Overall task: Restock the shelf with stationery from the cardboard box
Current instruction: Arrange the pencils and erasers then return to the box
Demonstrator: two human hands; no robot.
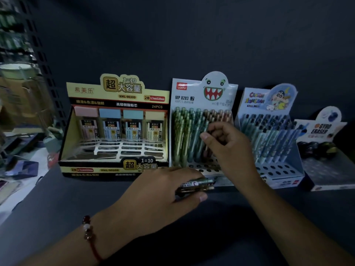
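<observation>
Nearest, left hand (pixel 165 191) grips a bundle of pencils (pixel 197 185) on the shelf (pixel 76 198), while right hand (pixel 224 143) seemingly pinches one pencil in the monster display box (pixel 201 104).

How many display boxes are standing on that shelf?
4, in a row: the yellow lead box leftmost, the monster pencil box, the cartoon pencil box, then the eraser box rightmost. More may sit outside the view.
</observation>
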